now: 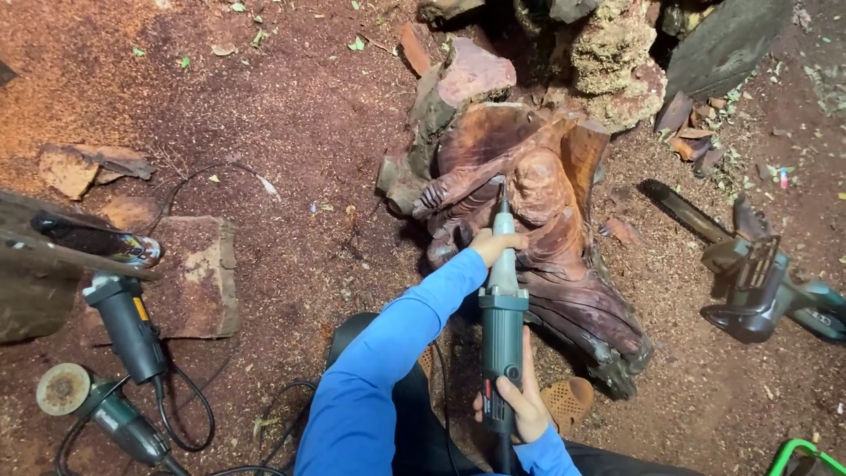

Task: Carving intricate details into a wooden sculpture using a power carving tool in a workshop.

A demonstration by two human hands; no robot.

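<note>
The left hand [493, 245] closes around the silver neck of a long green die grinder [503, 335], fingers wrapped over the front of the tool. The right hand [520, 407] closes around the grinder's rear body, at about six o'clock from the left hand, so both grips are shut on the same tool. The grinder runs almost straight from six to twelve o'clock, and its thin tip [500, 187] meets the reddish-brown wood carving [538, 220] that stands on the ground at twelve o'clock from the left hand. The carving spreads from there down toward four o'clock, where its dark base ends near a tan perforated sandal [568, 401] just beside the right hand.

The left arm wears a blue sleeve [388, 353]. The ground [291, 106] is covered in red sawdust.

Well apart at nine o'clock from the hands lie two other power tools: a dark-handled grinder [128, 322] and, below it, an angle grinder [84, 401] with a round disc, both trailing black cables. At three o'clock lies a chainsaw [749, 273], its bar pointing toward ten o'clock. Rough chunks of wood and stone [617, 53] sit beyond the carving at twelve o'clock.
</note>
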